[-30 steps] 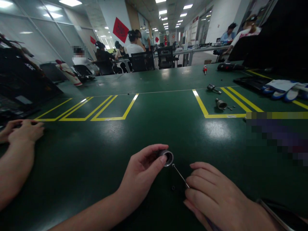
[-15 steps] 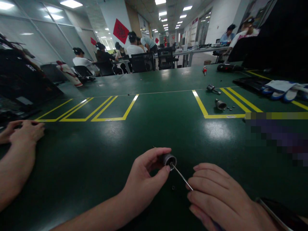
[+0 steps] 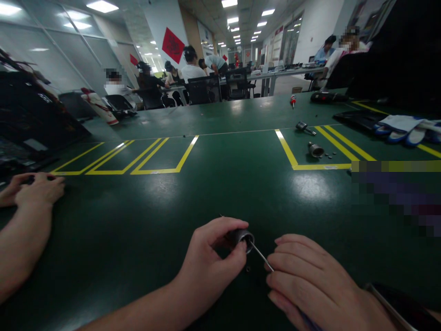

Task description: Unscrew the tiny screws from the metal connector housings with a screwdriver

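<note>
Gripping a metal cylinder [image 3: 241, 238], left hand [image 3: 210, 259] meets right hand's [image 3: 306, 280] thin rod [image 3: 261, 257].

Both hands [image 3: 213, 262] [image 3: 310, 280] close together, fingers curled

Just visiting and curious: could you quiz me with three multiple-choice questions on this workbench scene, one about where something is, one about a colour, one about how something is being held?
1. Where does the pair of white and blue work gloves lie?
A. far right of the green table
B. beside the left hand
C. on a chair

2. What colour are the taped lines on the table?
A. red
B. yellow
C. white

3. How is the small dark metal cylinder held?
A. lying loose
B. pinched in the left hand
C. gripped by the right hand

Answers: 1 A, they rest at the right edge. 2 B, the lines are yellow. 3 B, left thumb and fingers close round it, while the right hand holds a thin metal rod.
</note>
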{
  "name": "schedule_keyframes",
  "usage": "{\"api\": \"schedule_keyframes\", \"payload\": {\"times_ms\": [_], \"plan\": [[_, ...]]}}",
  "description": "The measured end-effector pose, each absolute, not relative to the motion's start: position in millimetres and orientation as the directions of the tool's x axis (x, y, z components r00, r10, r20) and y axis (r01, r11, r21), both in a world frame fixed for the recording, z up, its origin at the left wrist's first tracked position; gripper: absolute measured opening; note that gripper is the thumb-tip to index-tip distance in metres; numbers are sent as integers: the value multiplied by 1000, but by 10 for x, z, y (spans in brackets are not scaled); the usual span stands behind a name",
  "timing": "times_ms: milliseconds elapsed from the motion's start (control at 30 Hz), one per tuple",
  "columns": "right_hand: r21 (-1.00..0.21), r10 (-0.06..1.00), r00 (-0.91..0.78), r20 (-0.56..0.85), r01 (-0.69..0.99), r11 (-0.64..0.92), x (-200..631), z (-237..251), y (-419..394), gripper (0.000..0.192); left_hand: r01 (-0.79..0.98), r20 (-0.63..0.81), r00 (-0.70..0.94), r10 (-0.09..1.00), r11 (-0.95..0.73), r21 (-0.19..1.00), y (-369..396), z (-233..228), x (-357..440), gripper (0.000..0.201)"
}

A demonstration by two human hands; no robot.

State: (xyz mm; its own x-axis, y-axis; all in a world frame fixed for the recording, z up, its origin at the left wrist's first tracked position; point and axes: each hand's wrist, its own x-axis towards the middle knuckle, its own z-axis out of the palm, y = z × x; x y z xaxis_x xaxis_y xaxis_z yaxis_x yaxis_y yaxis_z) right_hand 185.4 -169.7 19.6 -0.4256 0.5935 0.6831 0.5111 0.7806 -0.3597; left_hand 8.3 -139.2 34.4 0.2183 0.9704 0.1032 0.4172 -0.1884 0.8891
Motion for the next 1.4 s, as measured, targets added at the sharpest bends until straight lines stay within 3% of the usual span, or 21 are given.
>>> {"api": "schedule_keyframes", "payload": {"times_ms": [233, 500, 833, 1100, 1400], "plan": [[-340, 583, -414, 699, 525, 780, 1834, 199, -1725, 27, 467, 202, 191, 961, -270, 842, -1374, 292, 83, 22], [-314, 585, -402, 705, 562, 765, 1805, 180, -1728, 29, 458, 214, 179, 960, -274, 846, -1373, 263, 75, 23], [-195, 528, -468, 708, 589, 784, 1784, 168, -1746, 30, 468, 210, 186, 960, -274, 840, -1359, 296, 83, 22], [-361, 600, -396, 695, 529, 768, 1807, 193, -1741, 30, 455, 175, 174, 969, -237, 859, -1393, 328, 80, 22], [-347, 596, -390, 702, 543, 765, 1807, 170, -1760, 29, 461, 135, 154, 979, -192, 866, -1372, 311, 90, 22]]}}
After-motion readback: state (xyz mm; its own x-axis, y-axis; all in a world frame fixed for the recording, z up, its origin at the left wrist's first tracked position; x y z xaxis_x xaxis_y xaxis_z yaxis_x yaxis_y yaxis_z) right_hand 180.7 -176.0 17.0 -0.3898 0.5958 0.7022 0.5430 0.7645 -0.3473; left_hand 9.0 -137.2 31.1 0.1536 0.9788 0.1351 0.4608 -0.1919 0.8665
